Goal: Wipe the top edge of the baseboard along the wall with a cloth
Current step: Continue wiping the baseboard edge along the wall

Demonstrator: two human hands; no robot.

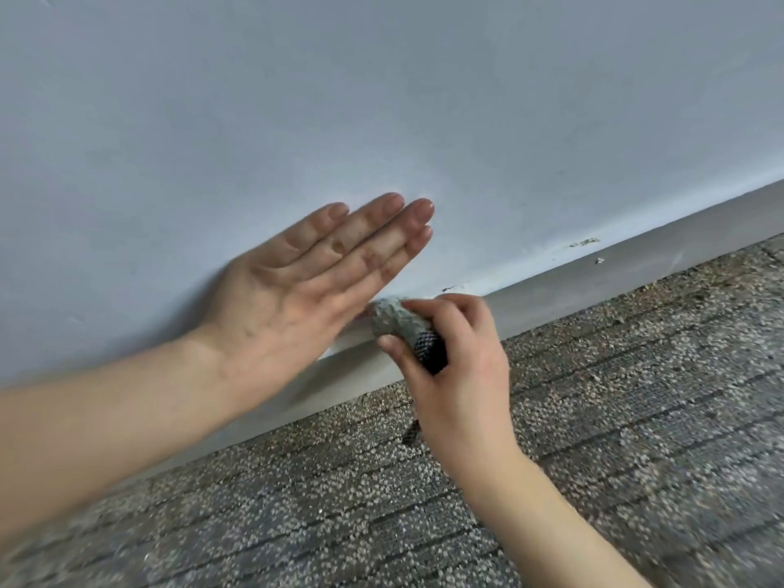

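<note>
A grey baseboard [615, 273] runs diagonally along the foot of a pale blue-white wall [382, 99], rising toward the right. My right hand [458, 367] grips a bunched grey-green cloth [392, 318] with a dark mesh part, and the cloth presses on the baseboard's top edge. My left hand [305, 282] lies flat on the wall just left of the cloth, fingers straight and together, nothing in it. It covers a stretch of the baseboard's top edge.
Speckled grey-brown carpet [594, 439] with dark lines fills the floor below the baseboard. Small chipped paint marks [585, 242] sit on the wall just above the baseboard to the right. A small dark scrap [411, 432] lies on the carpet near my right wrist.
</note>
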